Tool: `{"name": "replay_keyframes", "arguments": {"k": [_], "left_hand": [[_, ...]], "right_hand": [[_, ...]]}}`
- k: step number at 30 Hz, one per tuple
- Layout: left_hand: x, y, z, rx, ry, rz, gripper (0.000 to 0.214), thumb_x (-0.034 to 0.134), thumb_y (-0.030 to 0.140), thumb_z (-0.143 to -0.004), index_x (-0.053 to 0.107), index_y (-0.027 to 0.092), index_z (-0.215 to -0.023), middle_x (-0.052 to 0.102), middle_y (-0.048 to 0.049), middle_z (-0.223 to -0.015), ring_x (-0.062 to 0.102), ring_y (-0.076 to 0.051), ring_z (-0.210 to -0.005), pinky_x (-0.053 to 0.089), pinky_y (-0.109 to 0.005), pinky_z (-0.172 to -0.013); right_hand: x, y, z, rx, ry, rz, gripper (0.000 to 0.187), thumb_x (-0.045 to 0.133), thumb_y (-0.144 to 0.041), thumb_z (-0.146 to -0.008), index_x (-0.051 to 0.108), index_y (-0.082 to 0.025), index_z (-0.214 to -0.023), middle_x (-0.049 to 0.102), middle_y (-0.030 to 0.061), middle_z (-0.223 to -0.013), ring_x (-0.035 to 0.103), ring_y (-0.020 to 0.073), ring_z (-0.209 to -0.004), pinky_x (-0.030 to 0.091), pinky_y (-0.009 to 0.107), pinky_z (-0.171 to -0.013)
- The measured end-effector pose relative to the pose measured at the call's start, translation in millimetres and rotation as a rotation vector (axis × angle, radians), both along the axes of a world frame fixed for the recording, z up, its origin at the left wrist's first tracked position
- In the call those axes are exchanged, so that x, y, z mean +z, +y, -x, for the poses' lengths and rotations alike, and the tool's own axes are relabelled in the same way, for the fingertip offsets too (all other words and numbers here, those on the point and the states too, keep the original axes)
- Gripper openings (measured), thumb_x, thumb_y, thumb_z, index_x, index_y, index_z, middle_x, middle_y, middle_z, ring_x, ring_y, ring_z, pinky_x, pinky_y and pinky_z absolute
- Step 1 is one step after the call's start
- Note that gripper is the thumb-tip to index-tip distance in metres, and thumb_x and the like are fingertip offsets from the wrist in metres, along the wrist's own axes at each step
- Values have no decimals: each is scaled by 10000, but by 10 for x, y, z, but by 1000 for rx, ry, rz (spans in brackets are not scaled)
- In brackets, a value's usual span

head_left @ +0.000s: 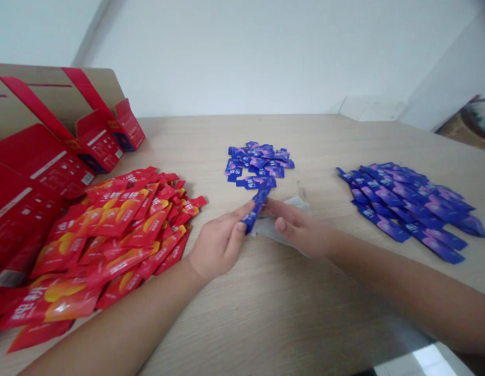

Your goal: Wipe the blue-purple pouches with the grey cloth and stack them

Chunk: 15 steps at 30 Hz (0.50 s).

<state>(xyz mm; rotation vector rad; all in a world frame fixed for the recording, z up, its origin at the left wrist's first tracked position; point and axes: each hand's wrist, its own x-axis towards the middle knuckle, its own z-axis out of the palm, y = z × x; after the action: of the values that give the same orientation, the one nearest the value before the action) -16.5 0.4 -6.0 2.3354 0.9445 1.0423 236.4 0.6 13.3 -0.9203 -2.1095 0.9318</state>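
Observation:
My left hand (219,243) pinches a narrow blue-purple sachet (260,204) between thumb and fingers, tilted over the middle of the table. Close on its right is my right hand (300,225), fingers stretched towards the sachet and thumb apart. Its fingertips are partly hidden, and I cannot tell whether they touch the sachet. A pale, crumpled sheet or bag (279,230) lies beneath my right hand. Just beyond the held sachet is a small loose pile of blue sachets (260,159).
A heap of red-orange sachets (120,224) covers the left, beside open red boxes (97,141). To the right lies a larger layered pile of blue-purple sachets (406,201). A white object (369,108) sits by the wall at the back of the wooden table (246,313).

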Motion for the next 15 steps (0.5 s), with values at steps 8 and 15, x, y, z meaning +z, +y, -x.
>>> {"name": "replay_keyframes", "arguments": {"k": [8, 15], "left_hand": [[9, -145, -154, -360, 520, -135, 604, 630, 466, -1083, 510, 264, -1640, 387, -100, -1774, 369, -309, -1652, 287, -539, -1364], [-14, -101, -153, -296, 555, -49, 538, 638, 391, -1063, 572, 298, -1589, 450, -92, -1745, 492, -337, -1580, 375, -598, -1301]], "right_hand": [[-80, -242, -167, -537, 394, 454, 534, 647, -540, -1000, 584, -295, -1470, 807, 66, -1074, 792, 267, -899, 668, 431, -798], [242, 122, -2369, -968, -590, -259, 637, 568, -642, -1040, 606, -196, -1494, 687, 253, -1433, 645, 440, -1349, 513, 593, -1122]]}}
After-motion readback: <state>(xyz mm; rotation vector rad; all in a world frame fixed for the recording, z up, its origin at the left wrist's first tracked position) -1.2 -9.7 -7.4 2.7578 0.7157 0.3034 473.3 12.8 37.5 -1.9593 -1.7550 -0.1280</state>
